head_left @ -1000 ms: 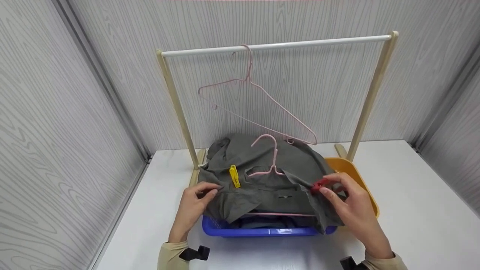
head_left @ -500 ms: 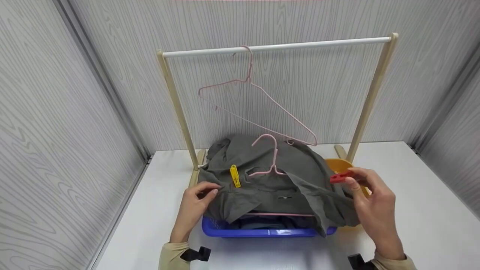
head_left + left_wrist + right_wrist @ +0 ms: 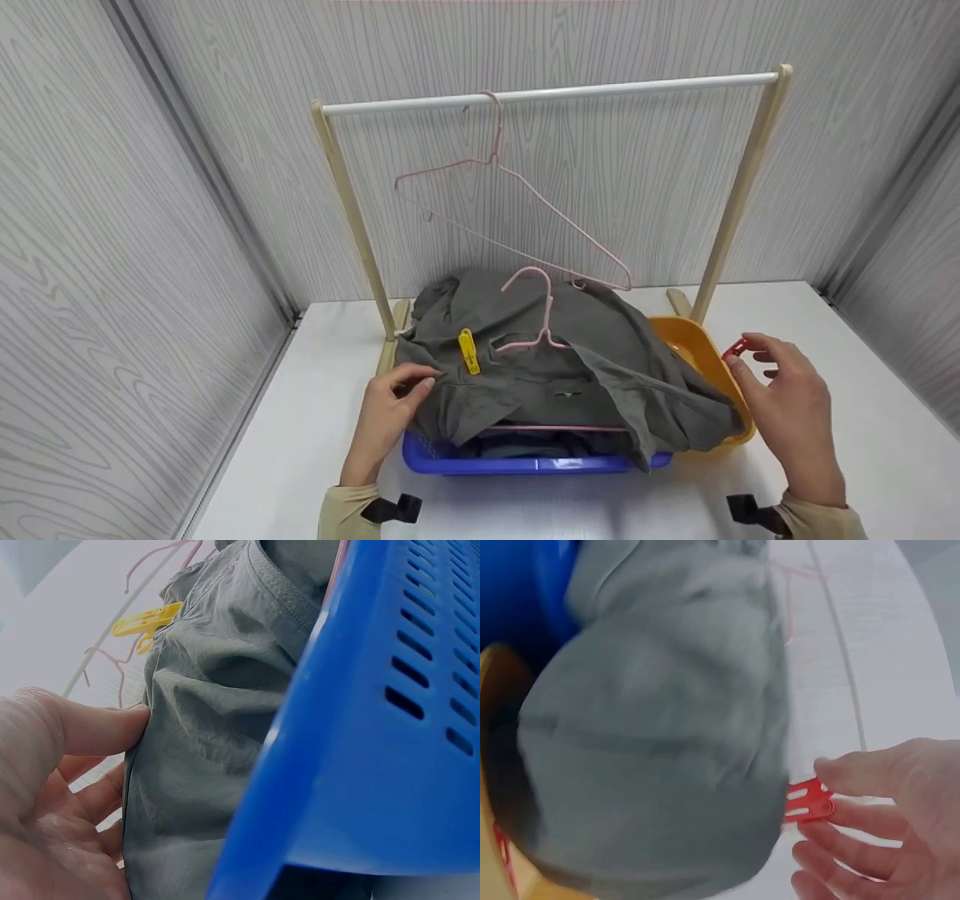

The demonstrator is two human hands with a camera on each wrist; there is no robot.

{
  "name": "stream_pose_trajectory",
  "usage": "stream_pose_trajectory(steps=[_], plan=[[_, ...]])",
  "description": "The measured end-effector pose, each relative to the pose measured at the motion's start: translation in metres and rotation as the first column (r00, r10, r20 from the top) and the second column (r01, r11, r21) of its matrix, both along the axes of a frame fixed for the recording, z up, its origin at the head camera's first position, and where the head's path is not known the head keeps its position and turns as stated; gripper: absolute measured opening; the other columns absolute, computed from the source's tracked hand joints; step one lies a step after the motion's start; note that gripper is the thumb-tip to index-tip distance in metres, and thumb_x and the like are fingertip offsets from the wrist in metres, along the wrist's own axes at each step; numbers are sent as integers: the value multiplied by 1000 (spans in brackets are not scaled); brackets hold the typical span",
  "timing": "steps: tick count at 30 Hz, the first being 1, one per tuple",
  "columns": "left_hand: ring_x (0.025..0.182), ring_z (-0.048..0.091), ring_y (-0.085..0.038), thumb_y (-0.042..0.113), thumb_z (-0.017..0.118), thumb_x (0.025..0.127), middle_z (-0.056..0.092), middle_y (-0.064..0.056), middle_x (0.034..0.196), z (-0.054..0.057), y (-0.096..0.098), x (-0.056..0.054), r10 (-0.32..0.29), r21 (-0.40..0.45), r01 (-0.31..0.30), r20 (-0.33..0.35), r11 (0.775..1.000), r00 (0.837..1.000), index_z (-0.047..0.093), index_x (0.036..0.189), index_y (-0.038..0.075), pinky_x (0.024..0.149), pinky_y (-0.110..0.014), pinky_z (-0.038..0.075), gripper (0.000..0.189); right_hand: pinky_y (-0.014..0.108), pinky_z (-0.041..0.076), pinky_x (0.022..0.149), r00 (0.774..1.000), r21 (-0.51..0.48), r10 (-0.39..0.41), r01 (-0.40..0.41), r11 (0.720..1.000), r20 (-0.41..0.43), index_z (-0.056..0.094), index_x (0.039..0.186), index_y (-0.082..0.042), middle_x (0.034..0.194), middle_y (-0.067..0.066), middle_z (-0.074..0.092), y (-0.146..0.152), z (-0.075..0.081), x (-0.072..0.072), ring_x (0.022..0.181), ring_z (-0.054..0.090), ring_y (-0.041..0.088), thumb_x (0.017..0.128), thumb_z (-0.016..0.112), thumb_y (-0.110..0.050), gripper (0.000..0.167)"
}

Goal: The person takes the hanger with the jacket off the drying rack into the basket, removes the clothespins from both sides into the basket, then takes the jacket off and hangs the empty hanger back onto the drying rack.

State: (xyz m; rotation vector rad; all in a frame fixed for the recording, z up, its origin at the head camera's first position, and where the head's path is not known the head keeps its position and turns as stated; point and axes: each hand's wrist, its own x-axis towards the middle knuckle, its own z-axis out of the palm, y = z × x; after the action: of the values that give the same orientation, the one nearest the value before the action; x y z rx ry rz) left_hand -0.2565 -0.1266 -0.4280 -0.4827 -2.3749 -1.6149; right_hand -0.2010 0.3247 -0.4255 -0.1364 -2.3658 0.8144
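My left hand (image 3: 386, 416) pinches the left edge of a grey garment (image 3: 637, 337), thumb over the fabric in the left wrist view. A yellow clothespin (image 3: 469, 351) is clipped to the garment just above that hand. Through the neckline rises the hook of a pink hanger (image 3: 549, 309), whose lower bar shows along the garment's bottom. My right hand (image 3: 791, 397) holds a red clothespin (image 3: 737, 347) between thumb and fingers, off to the right of the garment. In the right wrist view, the fabric covers one end of this red clothespin (image 3: 810, 801).
Under the garment stands a blue basket (image 3: 536, 466), beside an orange basket (image 3: 697, 337) with a red piece (image 3: 504, 855) inside. Behind them is a wooden rack with a white rail (image 3: 630, 88). Another pink hanger (image 3: 555, 211) hangs from it.
My right hand has pulled away from the garment and moved right with the red clothespin. The garment's right side has dropped across the orange basket. My left hand stays put.
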Motion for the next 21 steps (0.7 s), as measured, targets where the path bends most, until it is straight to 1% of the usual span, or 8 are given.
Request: stream_pose_trajectory(steps=[2, 5, 8, 9, 12, 16, 18, 21], plan=[[87, 61, -23, -3, 65, 91, 70, -11, 97, -1, 0, 0, 2, -2, -2, 3, 1000, 1000, 73, 100, -2, 78, -30, 47, 11, 55, 44, 85, 999, -9, -13, 14, 1000, 48, 56, 131, 2, 122, 24, 59, 3, -2, 0, 106, 55, 43, 96, 65, -18, 41], [87, 61, -23, -3, 65, 91, 70, -11, 97, -6, -1, -3, 3, 2, -3, 3, 1000, 1000, 73, 100, -2, 78, -30, 47, 11, 56, 44, 88, 998, -25, -22, 23, 999, 56, 54, 135, 2, 126, 25, 56, 5, -3, 0, 112, 52, 43, 97, 62, -17, 43], [88, 61, -22, -1, 66, 92, 70, -8, 97, -17, -3, -11, 12, 8, -12, -6, 1000, 1000, 74, 100, 2, 78, -31, 47, 12, 35, 45, 91, 1000, -41, -25, 26, 999, 11, 56, 134, -1, 127, 21, 57, 4, -2, 1, 113, 53, 39, 99, 60, -18, 40], [88, 61, -21, 0, 67, 92, 70, -6, 97, -21, -4, -14, 16, 8, -16, -5, 1000, 1000, 74, 100, 4, 78, -31, 47, 12, 27, 43, 90, 1000, -48, -24, 24, 999, -15, 58, 133, -2, 127, 20, 58, 2, -1, 1, 113, 53, 37, 99, 60, -17, 38], [89, 61, -19, 5, 68, 93, 70, -2, 99, -32, -7, -21, 19, 12, -19, -4, 1000, 1000, 75, 101, 9, 79, -31, 47, 12, 11, 34, 82, 997, -62, -10, 6, 998, -76, 61, 130, -4, 126, 15, 60, -5, 3, 3, 111, 55, 32, 99, 59, -17, 34], [89, 61, -19, 9, 69, 93, 70, 0, 98, -36, -8, -22, 1, 24, 0, -15, 1000, 1000, 75, 101, 12, 79, -31, 48, 11, 12, 37, 83, 988, -70, 45, -56, 996, -150, 64, 125, -4, 122, 9, 63, -23, 9, 9, 108, 55, 23, 97, 62, -11, 29], [89, 61, -19, 11, 69, 93, 70, 1, 98, -36, -9, -23, -5, 29, 6, -26, 1000, 1000, 75, 100, 12, 79, -32, 48, 10, 12, 38, 84, 979, -67, 97, -110, 992, -181, 66, 123, -5, 120, 7, 64, -35, 13, 10, 106, 54, 18, 95, 64, -7, 28], [89, 61, -19, 12, 69, 93, 70, 1, 98, -36, -9, -23, -9, 29, 10, -34, 1000, 999, 75, 100, 12, 79, -32, 48, 9, 12, 39, 85, 964, -52, 187, -200, 978, -191, 67, 121, -6, 120, 4, 64, -56, 19, 15, 107, 53, 14, 93, 66, -4, 28]])
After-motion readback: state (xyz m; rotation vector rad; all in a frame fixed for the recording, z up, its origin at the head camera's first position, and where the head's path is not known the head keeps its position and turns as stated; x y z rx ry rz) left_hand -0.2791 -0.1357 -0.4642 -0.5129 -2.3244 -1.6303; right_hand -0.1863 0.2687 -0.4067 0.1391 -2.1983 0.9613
